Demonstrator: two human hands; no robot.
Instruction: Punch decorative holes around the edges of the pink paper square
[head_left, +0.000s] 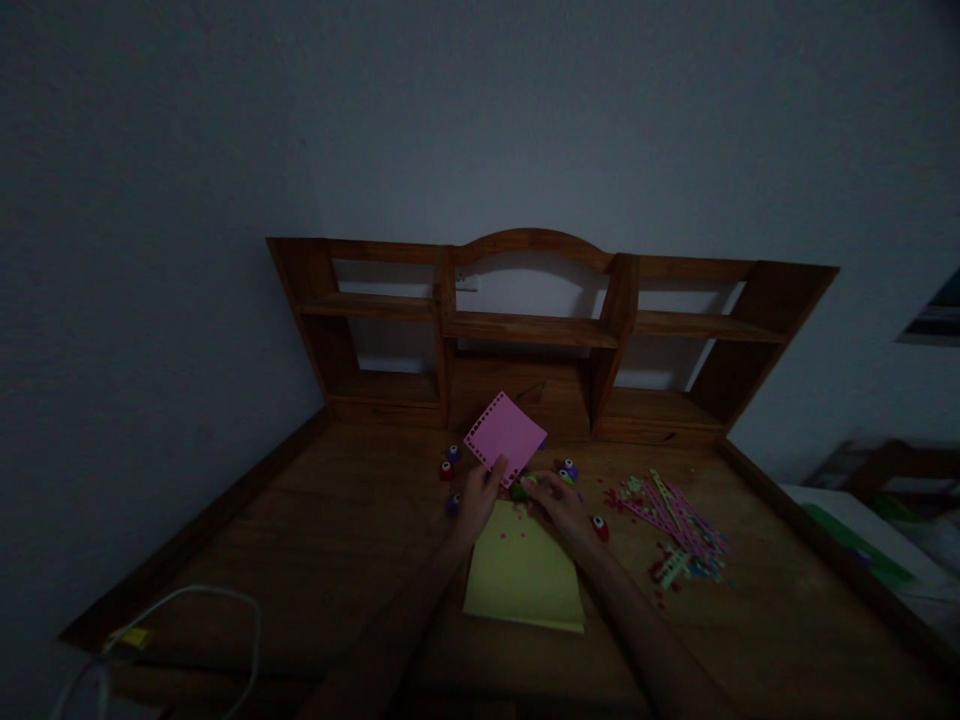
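Observation:
My left hand [480, 497] pinches the lower corner of a pink square of paper [506, 431] with a row of punched holes along its left edge, holding it tilted above the desk. My right hand [556, 497] is closed over a small green paper punch [520, 487] pressed against the paper's bottom edge. A stack of yellow sheets [525, 580] lies on the wooden desk [337, 540] under both hands, speckled with small pink bits.
Small round punches lie around the hands: red [445, 470], blue [453, 453], purple [570, 468], another red [600, 526]. Coloured paper strips and scraps [679, 530] are heaped at the right. A wooden shelf unit [529, 330] stands at the back. A white cable [195, 610] loops at the front left.

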